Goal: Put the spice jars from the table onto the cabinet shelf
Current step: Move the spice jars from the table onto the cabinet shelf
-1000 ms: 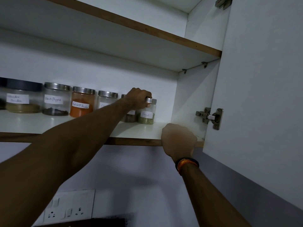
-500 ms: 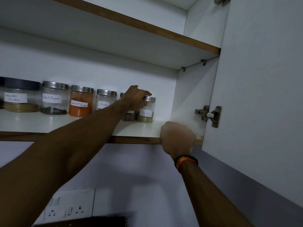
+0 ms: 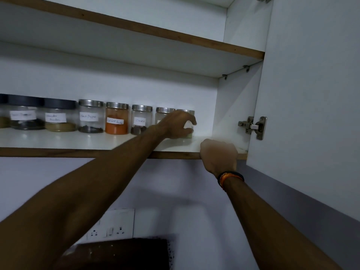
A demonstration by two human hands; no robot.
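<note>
Running across the view from left to right, the cabinet shelf [image 3: 58,141] is a white board with a brown wooden front edge, set in a white cabinet whose back wall is plain. A second shelf [image 3: 136,26] of the same make sits above it. On the right the cabinet door [image 3: 311,94] stands swung open, with a metal hinge [image 3: 253,126] on its inner face. Below the cabinet the wall is pale, with a white socket plate [image 3: 111,225] on it and a dark object [image 3: 124,252] under that (too dim to tell what it is).

Along the back of the cabinet shelf stands a row of jars, all upright with their lids on top and their long axes vertical, paper labels facing outward. From the left come two dark-lidded jars [image 3: 41,115], then metal-lidded ones: the black pepper jar [image 3: 90,116], the red chilli powder jar [image 3: 116,118], the cloves jar [image 3: 141,119], another jar [image 3: 162,115] half hidden by the arm, and the end jar [image 3: 188,123] at the right of the row.

The left hand [image 3: 176,124] reaches in over the shelf with fingers spread and curved around the front of the end jar; motion blur hides whether they grip it. The right hand [image 3: 219,154], wearing an orange and black wristband [image 3: 229,179], has its fingers curled over the shelf's front edge.
</note>
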